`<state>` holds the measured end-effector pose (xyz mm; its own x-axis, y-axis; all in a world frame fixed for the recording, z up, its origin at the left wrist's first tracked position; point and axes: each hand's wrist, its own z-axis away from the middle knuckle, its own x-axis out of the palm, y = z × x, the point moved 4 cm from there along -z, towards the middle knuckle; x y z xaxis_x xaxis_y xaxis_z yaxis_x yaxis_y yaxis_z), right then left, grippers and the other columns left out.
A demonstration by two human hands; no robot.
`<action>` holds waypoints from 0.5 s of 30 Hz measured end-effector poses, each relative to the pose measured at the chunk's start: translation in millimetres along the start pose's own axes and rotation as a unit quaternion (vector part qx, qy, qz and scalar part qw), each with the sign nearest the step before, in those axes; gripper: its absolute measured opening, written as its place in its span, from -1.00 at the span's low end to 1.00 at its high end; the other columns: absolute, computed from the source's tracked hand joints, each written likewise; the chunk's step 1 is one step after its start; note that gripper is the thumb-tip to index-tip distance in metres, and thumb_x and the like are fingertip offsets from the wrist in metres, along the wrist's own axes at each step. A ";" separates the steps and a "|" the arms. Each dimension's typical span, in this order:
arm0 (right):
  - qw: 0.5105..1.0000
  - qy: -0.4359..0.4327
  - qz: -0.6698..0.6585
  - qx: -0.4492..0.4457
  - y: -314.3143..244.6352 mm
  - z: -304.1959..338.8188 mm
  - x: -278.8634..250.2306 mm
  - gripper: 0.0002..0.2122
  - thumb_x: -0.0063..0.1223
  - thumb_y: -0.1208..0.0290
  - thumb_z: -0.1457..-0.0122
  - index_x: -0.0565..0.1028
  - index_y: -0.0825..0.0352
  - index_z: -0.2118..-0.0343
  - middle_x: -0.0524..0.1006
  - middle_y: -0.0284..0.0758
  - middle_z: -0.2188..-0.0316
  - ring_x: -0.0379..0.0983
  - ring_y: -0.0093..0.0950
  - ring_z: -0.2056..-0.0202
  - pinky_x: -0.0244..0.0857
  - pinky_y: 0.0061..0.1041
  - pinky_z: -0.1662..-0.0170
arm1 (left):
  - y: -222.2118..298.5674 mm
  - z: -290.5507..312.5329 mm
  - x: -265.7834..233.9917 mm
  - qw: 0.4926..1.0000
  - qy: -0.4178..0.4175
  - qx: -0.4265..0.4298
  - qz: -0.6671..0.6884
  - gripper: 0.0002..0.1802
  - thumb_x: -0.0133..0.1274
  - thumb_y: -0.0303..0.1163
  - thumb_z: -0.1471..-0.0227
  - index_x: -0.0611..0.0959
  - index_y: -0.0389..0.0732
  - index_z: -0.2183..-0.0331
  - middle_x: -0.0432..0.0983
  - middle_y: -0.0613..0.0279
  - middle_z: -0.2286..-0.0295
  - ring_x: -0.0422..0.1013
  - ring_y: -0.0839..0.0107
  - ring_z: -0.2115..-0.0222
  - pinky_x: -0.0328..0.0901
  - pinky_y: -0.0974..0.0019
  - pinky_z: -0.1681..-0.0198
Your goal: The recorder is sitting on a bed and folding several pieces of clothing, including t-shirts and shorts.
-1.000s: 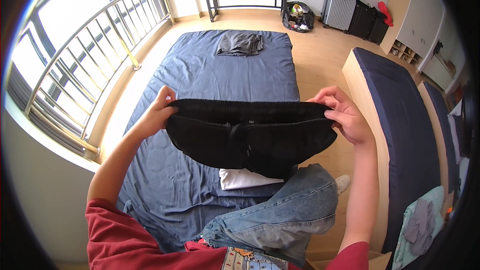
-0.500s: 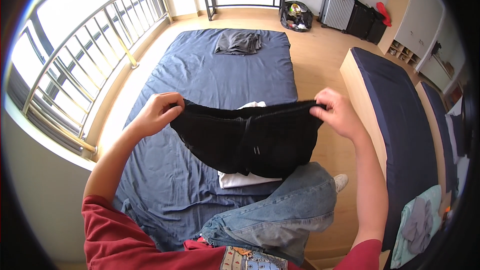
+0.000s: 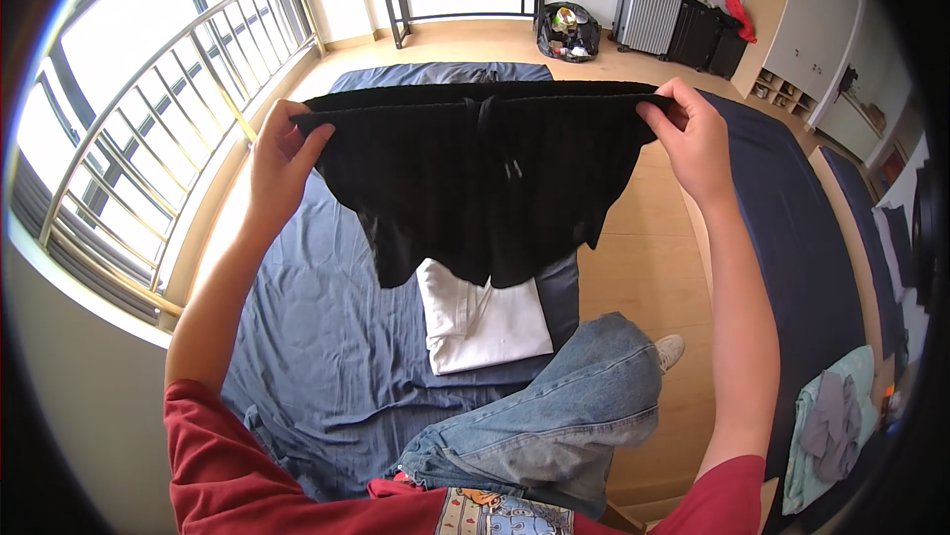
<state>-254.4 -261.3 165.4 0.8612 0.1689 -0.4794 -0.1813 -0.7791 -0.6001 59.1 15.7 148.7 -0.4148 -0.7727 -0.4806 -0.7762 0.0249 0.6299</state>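
Black shorts with a drawstring hang stretched wide in the air, front side toward me. My left hand pinches one end of the waistband and my right hand pinches the other. The two legs dangle freely over the dark blue bed. Below them a folded white garment lies on the sheet, its far edge covered by the hanging shorts. Most of a dark folded garment at the far end of the bed is hidden behind the waistband.
A metal railing runs along the window at left. Another dark blue mattress is at right, with a teal cloth and a grey cloth. Behind are a black-framed table, a bin bag and suitcases.
Both hands have risen and moved farther off, lifting the shorts. The waistband is pulled wider, the legs have dropped open, and more of the folded white garment shows.
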 end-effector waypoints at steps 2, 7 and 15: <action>0.999 -0.005 -0.052 0.004 8.4 1.8 2.2 -0.84 0.12 0.45 -0.06 0.35 0.35 0.43 0.28 -0.52 0.67 0.12 -0.72 0.58 0.07 -0.64 0.50 | -3.0 -0.4 3.2 0.980 -0.001 0.005 0.200 -0.74 0.05 -0.45 -0.06 0.36 -0.20 0.21 0.47 0.22 0.39 0.41 0.55 0.35 0.30 0.52 0.26; 0.973 -0.018 -0.221 0.068 4.8 0.7 10.3 -0.87 0.05 0.46 -0.11 0.35 0.35 0.36 0.38 -0.49 0.51 0.25 -0.74 0.44 0.14 -0.70 0.37 | 8.7 2.3 4.0 0.937 0.013 -0.114 0.331 -0.68 0.01 -0.38 -0.09 0.33 -0.19 0.12 0.49 0.16 0.35 0.44 0.50 0.36 0.35 0.49 0.29; 0.921 0.015 -0.304 0.245 56.3 -1.4 72.1 -0.85 0.04 0.43 -0.06 0.40 0.33 0.32 0.42 -0.44 0.43 0.33 -0.67 0.32 0.23 -0.65 0.22 | -44.4 -11.5 74.3 0.837 0.003 -0.338 0.431 -0.73 0.04 -0.36 -0.05 0.47 -0.21 0.18 0.49 0.19 0.33 0.44 0.39 0.30 0.37 0.31 0.22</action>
<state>-201.8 -293.9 97.9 0.8857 0.4611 0.0540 0.1526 -0.1795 -0.9719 68.2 -50.1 92.1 -0.6785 -0.6553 0.3320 0.2570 0.2116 0.9430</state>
